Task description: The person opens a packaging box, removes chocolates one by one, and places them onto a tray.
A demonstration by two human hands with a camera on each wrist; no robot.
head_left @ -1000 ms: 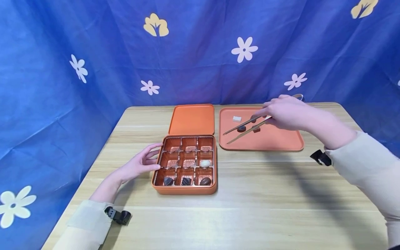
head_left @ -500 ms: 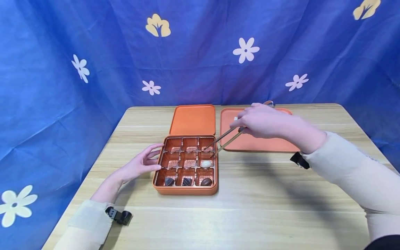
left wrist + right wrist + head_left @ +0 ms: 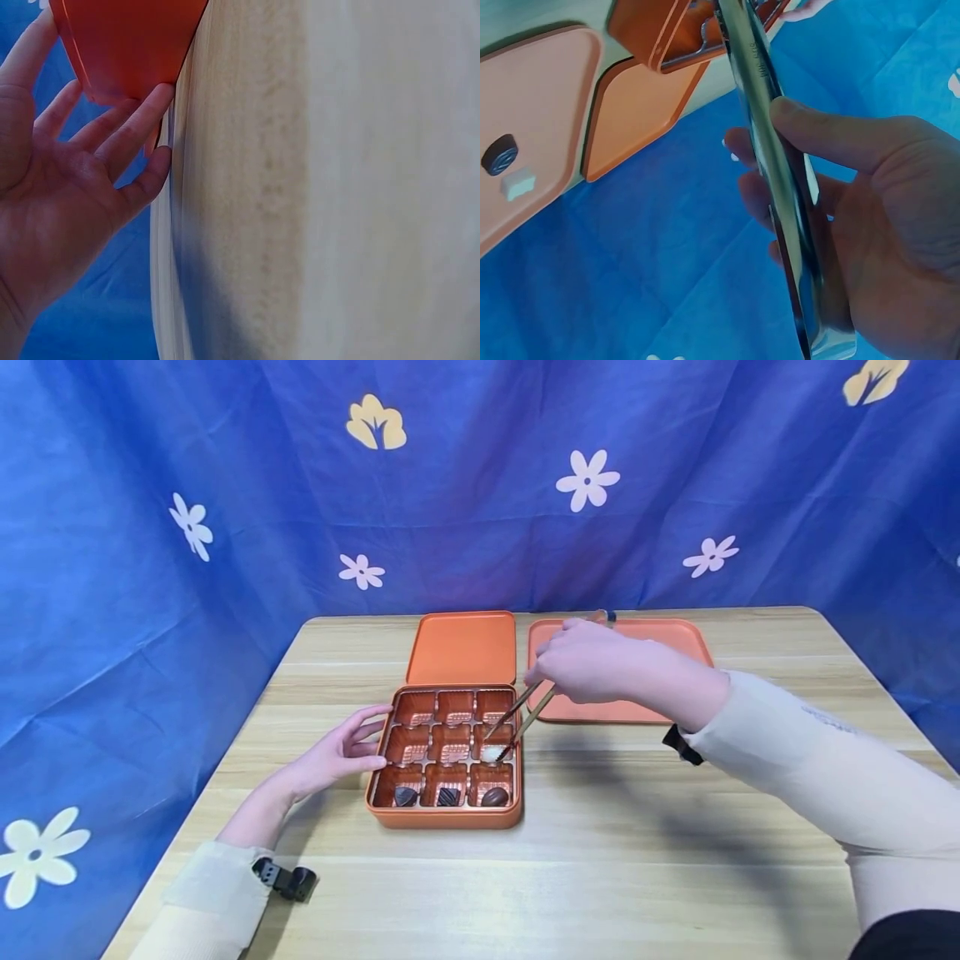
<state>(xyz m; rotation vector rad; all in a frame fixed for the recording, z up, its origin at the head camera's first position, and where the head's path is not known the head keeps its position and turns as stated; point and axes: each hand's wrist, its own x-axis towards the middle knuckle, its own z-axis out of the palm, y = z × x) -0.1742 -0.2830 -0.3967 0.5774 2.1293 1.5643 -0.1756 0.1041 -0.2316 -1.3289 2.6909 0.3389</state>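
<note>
Metal tongs (image 3: 754,82) are held in my right hand (image 3: 588,662), thumb along one arm of them. Their tips reach down into the right compartment of the middle row of the orange box (image 3: 444,819). A white chocolate (image 3: 491,753) lies there, right by the tips; whether they touch it I cannot tell. In the front row sit a dark chocolate (image 3: 405,796), a striped one (image 3: 448,796) and a brown rounded one (image 3: 495,797). My left hand (image 3: 339,752) rests its spread fingertips and thumb against the box's left side.
Behind the box lies a flat orange lid (image 3: 462,647). The pink tray (image 3: 690,643), partly hidden by my right arm, bears a dark round chocolate (image 3: 500,154) and a white block (image 3: 517,183). A blue cloth (image 3: 465,527) hangs along the table's back edge.
From over the tray, my right hand has moved left with the tongs, whose tips went down into the box beside the white chocolate. The left hand stays in place.
</note>
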